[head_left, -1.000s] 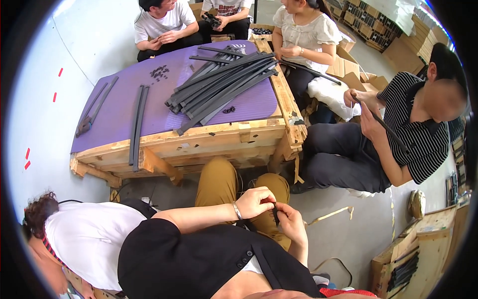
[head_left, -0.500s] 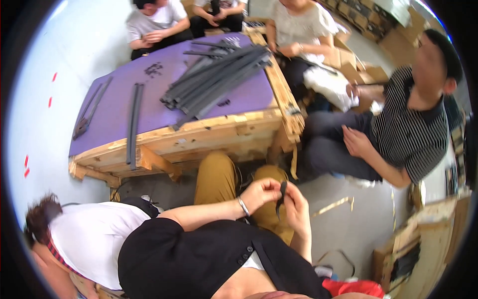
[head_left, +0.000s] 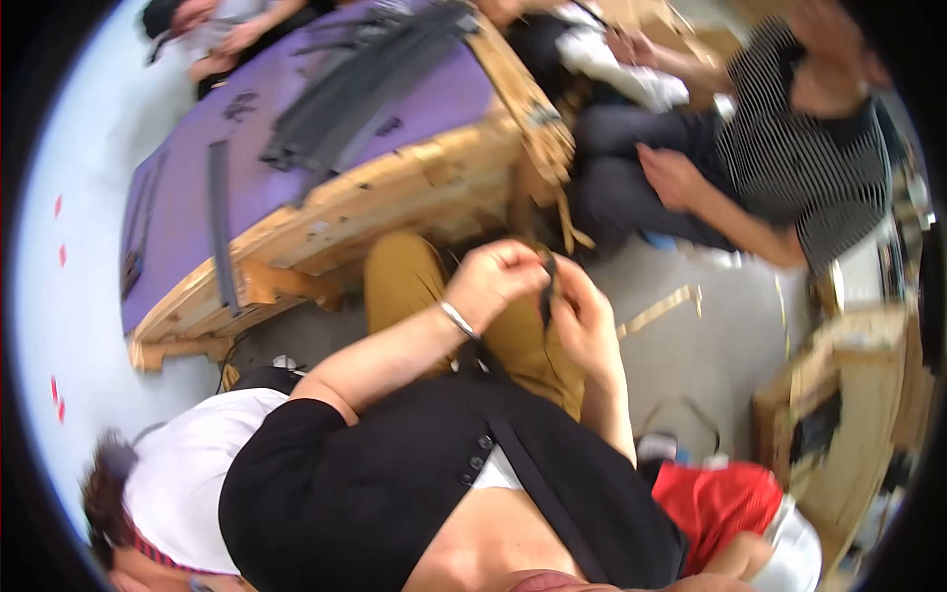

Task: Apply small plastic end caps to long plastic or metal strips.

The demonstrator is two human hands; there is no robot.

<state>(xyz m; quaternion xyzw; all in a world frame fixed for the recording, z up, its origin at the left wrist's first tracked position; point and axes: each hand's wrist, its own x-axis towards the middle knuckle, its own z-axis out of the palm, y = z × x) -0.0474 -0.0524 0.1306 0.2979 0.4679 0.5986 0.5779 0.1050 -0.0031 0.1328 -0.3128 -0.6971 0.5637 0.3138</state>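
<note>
Above my lap, both hands meet at a small dark strip [head_left: 547, 288], thin and limp-looking. Fingertips of my left hand [head_left: 493, 283], which has a silver bracelet at the wrist, are pinched at the strip's upper part. My right hand [head_left: 587, 321] is closed on the strip from the other side, thumb against fingers. The strip's exact kind cannot be made out through the blur. Ahead of my knees, a pile of long dark grey strips [head_left: 360, 94] lies on a purple-covered wooden table [head_left: 182, 202].
Another long grey strip [head_left: 219, 227] overhangs the table's near edge. Small black parts [head_left: 239, 107] lie in a cluster on the purple cover. A person in a striped shirt [head_left: 789, 138] sits at the right, and one in white [head_left: 197, 464] sits close on my left. A wooden crate [head_left: 863, 395] stands at the right.
The view has shifted, so the table and my hands sit higher in the picture. Both hands still hold the dark strip. More of a red garment shows at the lower right.
</note>
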